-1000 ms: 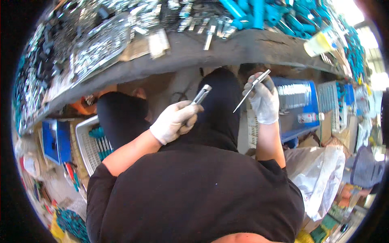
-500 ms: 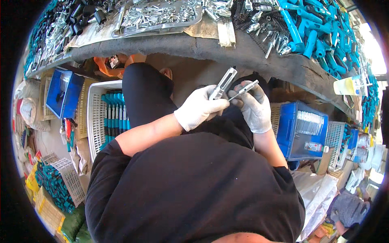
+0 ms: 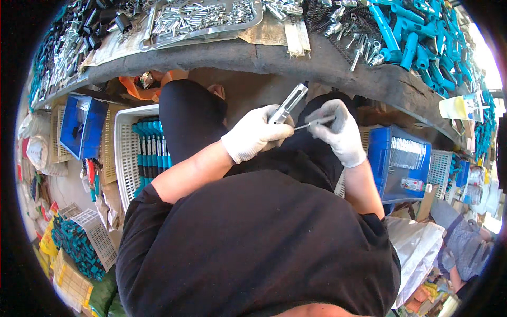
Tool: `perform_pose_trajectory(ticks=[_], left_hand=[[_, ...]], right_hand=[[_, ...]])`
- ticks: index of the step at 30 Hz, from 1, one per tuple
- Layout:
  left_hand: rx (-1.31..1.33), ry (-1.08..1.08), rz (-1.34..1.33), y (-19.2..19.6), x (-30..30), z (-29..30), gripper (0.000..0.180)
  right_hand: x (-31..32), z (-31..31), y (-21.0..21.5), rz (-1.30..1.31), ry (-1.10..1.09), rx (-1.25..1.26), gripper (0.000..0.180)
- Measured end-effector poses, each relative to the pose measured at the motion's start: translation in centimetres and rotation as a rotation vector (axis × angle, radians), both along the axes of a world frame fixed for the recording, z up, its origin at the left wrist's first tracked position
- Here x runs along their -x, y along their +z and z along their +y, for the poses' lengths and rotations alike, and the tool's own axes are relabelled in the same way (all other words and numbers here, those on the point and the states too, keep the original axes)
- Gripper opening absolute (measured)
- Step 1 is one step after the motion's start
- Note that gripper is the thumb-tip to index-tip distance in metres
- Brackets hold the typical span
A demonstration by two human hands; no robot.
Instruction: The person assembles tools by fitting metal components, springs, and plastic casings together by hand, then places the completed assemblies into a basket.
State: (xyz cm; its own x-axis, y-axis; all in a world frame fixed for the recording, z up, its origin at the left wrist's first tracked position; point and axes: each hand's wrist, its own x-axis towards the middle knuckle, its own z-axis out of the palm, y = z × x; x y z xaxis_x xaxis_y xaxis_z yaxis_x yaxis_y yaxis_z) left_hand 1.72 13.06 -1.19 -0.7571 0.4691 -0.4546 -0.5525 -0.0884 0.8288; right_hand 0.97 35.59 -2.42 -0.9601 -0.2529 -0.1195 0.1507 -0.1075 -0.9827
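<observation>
Above my lap, my left hand, in a white glove, is closed round a silver slotted metal tube. The tube tilts up and to the right, its slotted end free of the fingers. My gloved right hand pinches a thin metal rod just to the right. The rod points left toward the fingers of my left hand; its tip lies close to them, and I cannot tell whether it touches. The fingers of my right hand partly cover the thicker end of the rod.
Ahead runs the dark cloth-covered bench edge, bearing a metal tray of small silver parts and piled teal handles. A white crate of teal-and-black tools stands left; a blue bin stands right. Another person is at lower right.
My right hand has turned, and the rod now points left toward my left hand, its thicker end mostly covered by fingers. My left hand and the tube have shifted slightly left.
</observation>
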Motion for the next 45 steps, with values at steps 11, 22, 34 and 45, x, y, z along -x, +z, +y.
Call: perform_pose_trajectory(ticks=[11,22,34,45], left_hand=[[-0.161,-0.016,-0.090,0.0,-0.3,-1.1,0.033],[-0.130,-0.203,-0.042,1.2,-0.7,-0.7,0.038],[-0.276,-0.219,-0.162,0.3,-1.1,-1.0,0.042],[-0.414,-0.162,-0.155,-0.2,-1.1,-1.1,0.043]], right_hand=[[0.9,2.9,6.5,0.718,0.197,-0.861,0.018],[1.3,2.2,7.7,0.775,0.411,-0.809,0.019],[0.1,1.9,4.8,0.500,0.353,-0.495,0.017],[-1.2,0.2,0.7,-0.026,-0.043,0.415,0.018]])
